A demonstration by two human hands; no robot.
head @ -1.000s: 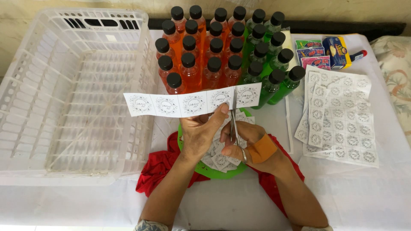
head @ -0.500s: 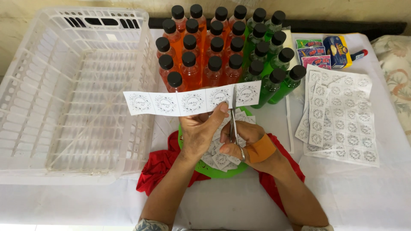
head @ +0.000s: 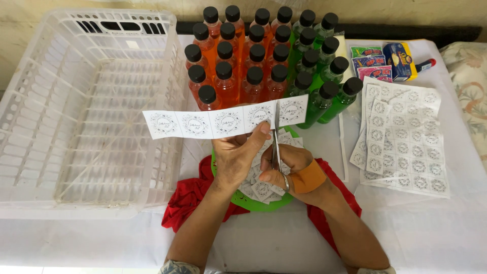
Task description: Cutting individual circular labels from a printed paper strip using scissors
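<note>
While a big white plastic crate (head: 86,111) fills the left of the cloth-covered table (head: 431,228), a cluster of black-capped orange and green bottles (head: 264,66) stands just beside it, and sheets of printed labels (head: 401,137) lie to the right. Over a green plate (head: 264,203) of cut labels (on a red cloth (head: 190,195)), the left hand (head: 236,157) pinches a strip of labels (head: 225,119) held level before the bottles. Gripped by the right hand (head: 291,170), the scissors (head: 276,144) have their blades upright across the strip between its last two labels.
</note>
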